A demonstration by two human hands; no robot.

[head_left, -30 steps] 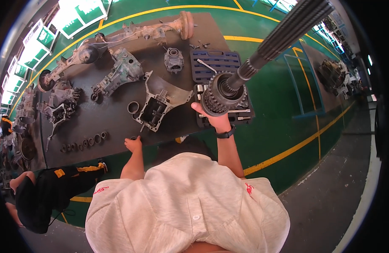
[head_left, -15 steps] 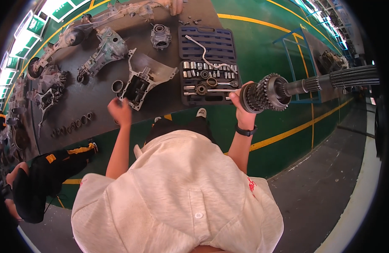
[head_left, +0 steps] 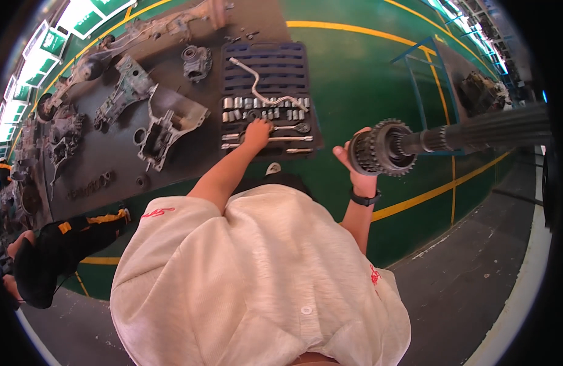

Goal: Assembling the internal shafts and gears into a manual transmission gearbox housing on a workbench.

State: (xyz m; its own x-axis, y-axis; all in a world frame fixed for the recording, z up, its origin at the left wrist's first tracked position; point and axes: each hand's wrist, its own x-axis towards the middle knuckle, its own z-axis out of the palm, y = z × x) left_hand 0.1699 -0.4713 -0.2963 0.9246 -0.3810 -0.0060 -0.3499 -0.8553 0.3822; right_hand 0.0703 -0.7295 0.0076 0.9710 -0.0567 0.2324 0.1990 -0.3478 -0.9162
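The right hand (head_left: 359, 168) is grasping a gear shaft (head_left: 386, 146) by its toothed end and holding it out to the right of the table (head_left: 205, 145), while the left hand (head_left: 256, 133) is resting over the open tool case (head_left: 287, 66), whether gripping anything one cannot tell.

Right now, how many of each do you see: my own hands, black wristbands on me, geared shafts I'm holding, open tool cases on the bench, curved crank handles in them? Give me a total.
Hands: 2, left hand and right hand
Wristband: 1
Geared shaft: 1
Tool case: 1
Crank handle: 1
Total: 6
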